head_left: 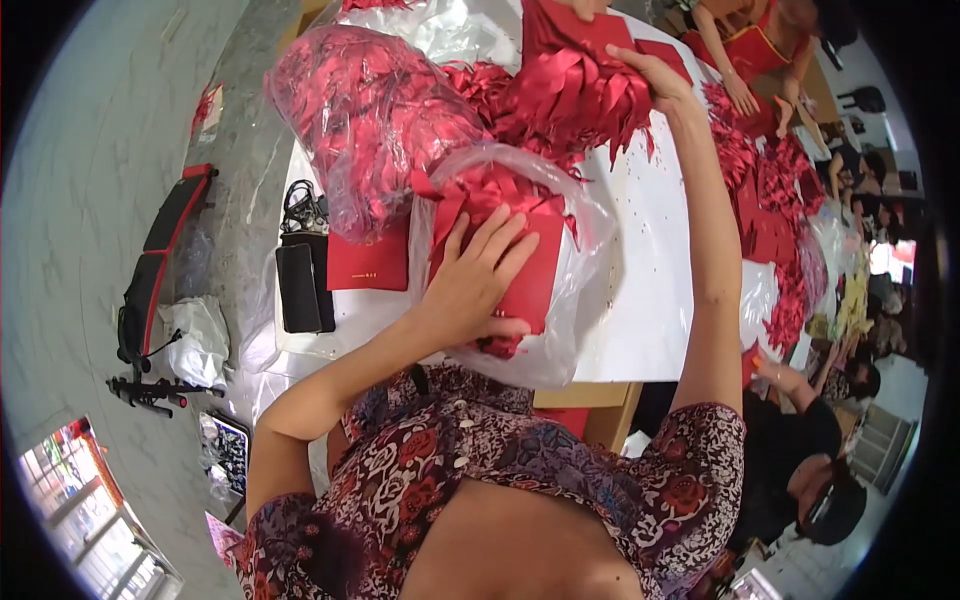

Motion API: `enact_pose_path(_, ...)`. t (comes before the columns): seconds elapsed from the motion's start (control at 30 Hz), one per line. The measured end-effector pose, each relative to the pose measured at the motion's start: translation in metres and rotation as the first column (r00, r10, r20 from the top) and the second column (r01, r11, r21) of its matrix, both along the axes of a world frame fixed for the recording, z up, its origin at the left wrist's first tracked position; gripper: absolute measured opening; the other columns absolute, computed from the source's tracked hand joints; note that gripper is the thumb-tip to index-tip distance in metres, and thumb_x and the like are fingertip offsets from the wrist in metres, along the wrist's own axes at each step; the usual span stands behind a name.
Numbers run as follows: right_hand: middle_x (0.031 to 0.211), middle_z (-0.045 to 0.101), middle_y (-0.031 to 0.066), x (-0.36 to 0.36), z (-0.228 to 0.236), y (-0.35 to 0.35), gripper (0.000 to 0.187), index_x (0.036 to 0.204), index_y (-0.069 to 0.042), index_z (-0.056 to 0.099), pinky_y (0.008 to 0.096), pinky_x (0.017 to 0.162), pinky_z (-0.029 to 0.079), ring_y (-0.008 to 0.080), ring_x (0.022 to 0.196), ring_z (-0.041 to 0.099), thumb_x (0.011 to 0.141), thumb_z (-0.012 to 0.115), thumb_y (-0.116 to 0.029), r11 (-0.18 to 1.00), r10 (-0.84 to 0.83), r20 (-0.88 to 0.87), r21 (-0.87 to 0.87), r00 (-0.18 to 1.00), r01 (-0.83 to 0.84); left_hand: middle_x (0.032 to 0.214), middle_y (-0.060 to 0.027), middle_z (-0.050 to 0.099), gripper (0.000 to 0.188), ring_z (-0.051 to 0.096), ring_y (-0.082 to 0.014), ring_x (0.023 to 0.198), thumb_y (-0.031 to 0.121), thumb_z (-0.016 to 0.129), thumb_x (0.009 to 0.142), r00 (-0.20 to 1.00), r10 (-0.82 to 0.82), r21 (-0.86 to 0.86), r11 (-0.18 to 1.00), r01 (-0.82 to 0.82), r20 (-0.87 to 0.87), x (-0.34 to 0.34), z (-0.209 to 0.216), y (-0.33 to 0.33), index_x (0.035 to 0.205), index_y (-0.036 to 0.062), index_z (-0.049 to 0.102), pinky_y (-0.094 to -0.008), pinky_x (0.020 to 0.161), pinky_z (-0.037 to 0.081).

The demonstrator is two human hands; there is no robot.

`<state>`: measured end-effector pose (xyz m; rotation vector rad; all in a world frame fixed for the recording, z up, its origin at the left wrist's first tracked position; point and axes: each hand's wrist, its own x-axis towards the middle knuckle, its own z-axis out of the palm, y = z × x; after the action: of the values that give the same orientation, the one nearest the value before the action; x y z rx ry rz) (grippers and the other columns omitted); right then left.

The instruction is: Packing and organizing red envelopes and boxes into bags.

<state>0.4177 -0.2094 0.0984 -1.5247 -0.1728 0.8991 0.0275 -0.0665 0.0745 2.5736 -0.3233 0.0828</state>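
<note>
My left hand (482, 270) lies with fingers spread on a red paper packet (527, 290) with red satin ribbons. That packet sits in an open clear plastic bag (590, 235) at the table's near edge. My right arm reaches to the far side, where my right hand (662, 80) grips the edge of a bundle of red ribboned packets (575, 95); some of its fingers are hidden. Another person's hand (585, 8) touches the same bundle from the top edge. Beside my left hand stands a full clear bag of red ribbons (375, 120).
A red card (368, 262), a black phone (296, 288) and a coiled black cable (303, 207) lie on the white table (640, 310) at left. More ribboned packets (765, 215) are piled at right, near other people. A black and red bench (165, 240) stands on the floor at left.
</note>
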Motion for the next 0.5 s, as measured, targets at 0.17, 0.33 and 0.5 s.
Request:
enact_pose_path(0.17, 0.124, 0.066, 0.0075, -0.076, 0.067, -0.051, 0.042, 0.132, -0.005, 0.058, 0.0302, 0.098, 0.05, 0.016, 0.108, 0.064, 0.091, 0.068, -0.014, 0.983, -0.152, 0.288, 0.144, 0.945, 0.114, 0.151, -0.0191, 0.035, 0.106, 0.023, -0.0347, 0.146, 0.062, 0.077, 0.064, 0.993, -0.018, -0.033, 0.999, 0.021, 0.115, -0.001, -0.013, 0.006, 0.14, -0.0033, 0.042, -0.058, 0.117, 0.01)
enact_pose_path(0.33, 0.119, 0.067, 0.0122, -0.181, 0.132, -0.129, 0.039, 0.129, 0.003, 0.057, 0.0327, 0.097, 0.051, 0.0214, 0.11, 0.065, 0.093, 0.064, -0.01, 0.83, -0.45, 0.078, 0.403, 0.89, 0.385, 0.151, -0.0209, 0.034, 0.102, 0.023, -0.0357, 0.146, 0.063, 0.074, 0.068, 0.983, -0.061, 0.067, 0.997, 0.05, 0.176, 0.004, -0.009, -0.005, 0.139, -0.0041, 0.043, -0.0589, 0.117, 0.011)
enact_pose_path(0.5, 0.125, 0.064, 0.0136, -0.263, 0.11, -0.121, 0.048, 0.132, 0.003, 0.054, 0.0374, 0.101, 0.048, 0.0234, 0.113, 0.063, 0.089, 0.066, -0.013, 0.58, -0.148, -0.552, 0.623, 0.821, 0.524, 0.15, -0.0228, 0.035, 0.106, 0.023, -0.0356, 0.145, 0.062, 0.076, 0.064, 0.96, -0.019, 0.096, 0.995, -0.008, 0.279, -0.003, -0.023, 0.008, 0.139, -0.0059, 0.043, -0.0586, 0.118, 0.012)
